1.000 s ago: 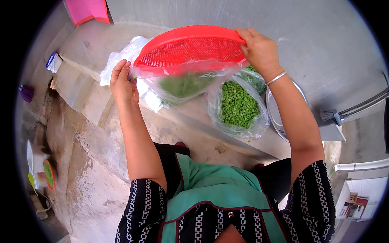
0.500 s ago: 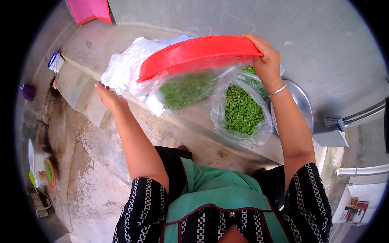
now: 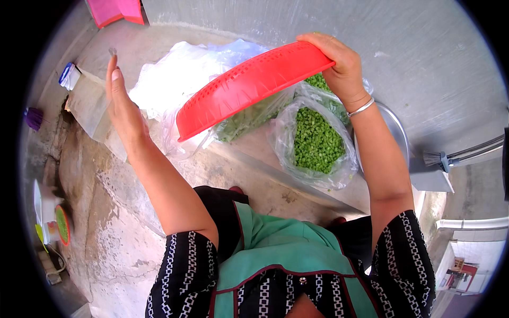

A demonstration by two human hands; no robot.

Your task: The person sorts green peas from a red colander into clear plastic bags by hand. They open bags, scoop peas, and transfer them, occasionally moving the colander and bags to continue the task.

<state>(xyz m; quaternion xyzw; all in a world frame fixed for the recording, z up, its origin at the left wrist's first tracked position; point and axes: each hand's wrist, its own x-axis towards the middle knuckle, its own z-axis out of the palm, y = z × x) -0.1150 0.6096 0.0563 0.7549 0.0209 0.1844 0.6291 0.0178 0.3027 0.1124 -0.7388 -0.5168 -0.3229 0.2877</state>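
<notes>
My right hand (image 3: 342, 66) grips the far right rim of a red plastic colander (image 3: 249, 87), which is tilted with its perforated underside toward the far wall. Beneath the colander, a clear plastic bag of chopped green vegetables (image 3: 244, 122) is partly hidden. My left hand (image 3: 126, 108) is raised to the left of the colander, apart from it, fingers stretched out and holding nothing. Beside the colander, nearer me, stands an open clear bag of chopped green pieces (image 3: 318, 140). Another bag of green pieces (image 3: 331, 100) sits behind it, partly covered by my right wrist.
White plastic bags (image 3: 169, 79) lie on the concrete ledge (image 3: 265, 151) behind the colander. A metal basin (image 3: 389, 130) rests at the right by the grey wall. Farther right is a brush (image 3: 437, 160). An orange-rimmed bowl with green contents (image 3: 62, 225) is at the far left.
The colander has tipped, its left end coming lower and nearer me, covering more of the bag beneath. My left hand has risen and moved left, fingers now pointing up.
</notes>
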